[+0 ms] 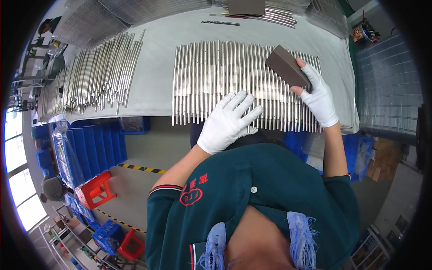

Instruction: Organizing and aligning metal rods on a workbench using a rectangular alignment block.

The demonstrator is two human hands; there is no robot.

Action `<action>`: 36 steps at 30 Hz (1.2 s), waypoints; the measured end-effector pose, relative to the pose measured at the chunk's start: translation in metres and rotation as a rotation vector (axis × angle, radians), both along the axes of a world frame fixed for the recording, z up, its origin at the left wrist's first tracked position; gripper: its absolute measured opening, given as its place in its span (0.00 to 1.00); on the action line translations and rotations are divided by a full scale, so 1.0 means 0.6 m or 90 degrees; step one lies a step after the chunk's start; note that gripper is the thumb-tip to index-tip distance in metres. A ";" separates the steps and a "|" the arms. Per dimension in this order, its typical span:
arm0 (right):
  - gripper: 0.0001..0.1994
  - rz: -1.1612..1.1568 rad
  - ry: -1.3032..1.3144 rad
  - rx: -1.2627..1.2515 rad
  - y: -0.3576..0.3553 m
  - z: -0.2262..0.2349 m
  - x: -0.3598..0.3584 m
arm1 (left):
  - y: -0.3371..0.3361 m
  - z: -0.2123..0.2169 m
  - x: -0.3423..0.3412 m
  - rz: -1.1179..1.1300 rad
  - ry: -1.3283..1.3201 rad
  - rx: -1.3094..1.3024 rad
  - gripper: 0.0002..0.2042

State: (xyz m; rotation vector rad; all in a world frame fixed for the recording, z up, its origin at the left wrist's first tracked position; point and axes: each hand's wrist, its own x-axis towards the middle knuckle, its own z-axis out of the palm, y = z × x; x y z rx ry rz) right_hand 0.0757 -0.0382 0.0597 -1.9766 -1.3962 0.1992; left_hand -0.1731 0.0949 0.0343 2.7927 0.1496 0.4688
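A row of shiny metal rods (202, 67) lies side by side on the pale tabletop, their near ends reaching over its front edge. My left hand (228, 120), in a white glove, rests flat on the near part of the row with its fingers spread. In my right hand (320, 96) is a brown rectangular block (286, 65), gripped at its near right end between thumb and fingers. The glove leaves some of that hand's fingertips bare. The block sits tilted over the right side of the row; whether it touches the rods I cannot tell.
More metal rods (101, 74) lie in a loose pile on the table's left. At the back are a drill bit (220, 23), another brown block (246, 7) and stacked clear plastic trays (90, 22). Blue crates (96, 146) and a red stool (98, 190) stand on the floor.
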 end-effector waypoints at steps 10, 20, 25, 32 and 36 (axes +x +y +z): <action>0.29 0.183 0.273 -0.034 0.064 0.032 -0.002 | 0.002 0.019 0.000 -0.047 -0.007 -0.095 0.32; 0.27 0.189 0.474 -0.186 0.082 0.051 0.030 | 0.003 0.004 -0.005 -0.049 0.003 -0.108 0.31; 0.27 0.319 0.155 -0.105 0.109 0.039 -0.022 | 0.001 0.003 -0.003 -0.051 -0.016 -0.098 0.31; 0.27 0.284 0.353 -0.111 0.096 0.030 -0.004 | -0.002 -0.004 -0.003 -0.048 -0.014 -0.081 0.31; 0.26 0.301 0.246 -0.093 0.100 0.026 -0.001 | 0.001 -0.001 -0.002 -0.051 -0.021 -0.076 0.30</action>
